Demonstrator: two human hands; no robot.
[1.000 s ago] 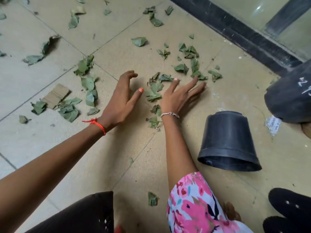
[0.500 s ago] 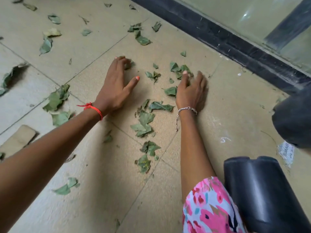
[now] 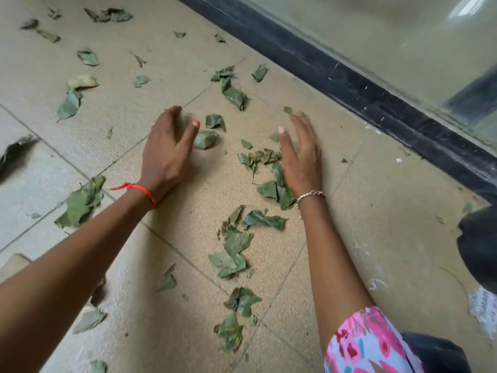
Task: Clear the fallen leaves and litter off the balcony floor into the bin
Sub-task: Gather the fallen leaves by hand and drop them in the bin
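Several green leaves lie scattered over the beige tiled balcony floor (image 3: 390, 216). My left hand (image 3: 166, 149), with a red thread at the wrist, rests on the floor with fingers bent, its thumb touching a curled leaf (image 3: 204, 140). My right hand (image 3: 302, 154), wearing a silver bracelet, lies flat with straight fingers, its inner edge against a small heap of leaves (image 3: 271, 179). A loose trail of leaves (image 3: 236, 251) runs between my forearms toward me. The black bin (image 3: 441, 354) shows only as a dark edge at the bottom right, behind my floral sleeve.
A black sill (image 3: 349, 79) below a glass pane runs diagonally along the upper right. A dark rounded object (image 3: 478, 246) sits at the right edge, with a printed scrap (image 3: 484, 308) below it. More leaves (image 3: 80, 203) lie at the left, beside a brown cardboard piece (image 3: 13, 265).
Both hands have reached farther from me across the floor toward the sill, and more leaves now lie between my forearms. The view has shifted, so the bin has slid almost out of sight.
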